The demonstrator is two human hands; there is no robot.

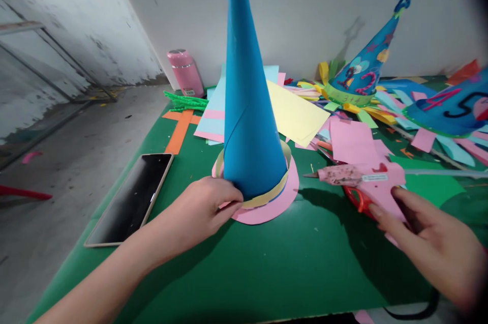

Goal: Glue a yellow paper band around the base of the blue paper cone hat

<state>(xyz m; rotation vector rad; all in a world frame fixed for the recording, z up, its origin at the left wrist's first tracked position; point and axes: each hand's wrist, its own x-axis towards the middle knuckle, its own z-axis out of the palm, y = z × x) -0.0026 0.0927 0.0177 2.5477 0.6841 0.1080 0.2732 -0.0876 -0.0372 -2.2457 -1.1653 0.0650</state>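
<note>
Since the blue paper cone [249, 110] looks light but crushable, hold its base, left hand [211, 204] pinching the pale band [267, 196] there, right hand [432, 235] gripping a hot-glue gun [392, 177].

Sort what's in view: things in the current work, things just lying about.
In the work:
blue paper cone with yellow band and pink brim, by the left hand
pink glue gun, in the right hand

Apparently just lying about:
smartphone
pink bottle
green pipe cleaners
orange paper strips
decorated hats

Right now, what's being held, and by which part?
The right hand holds the glue gun by its handle. The left hand seems to pinch the cone's yellow strip at its near side.
</note>
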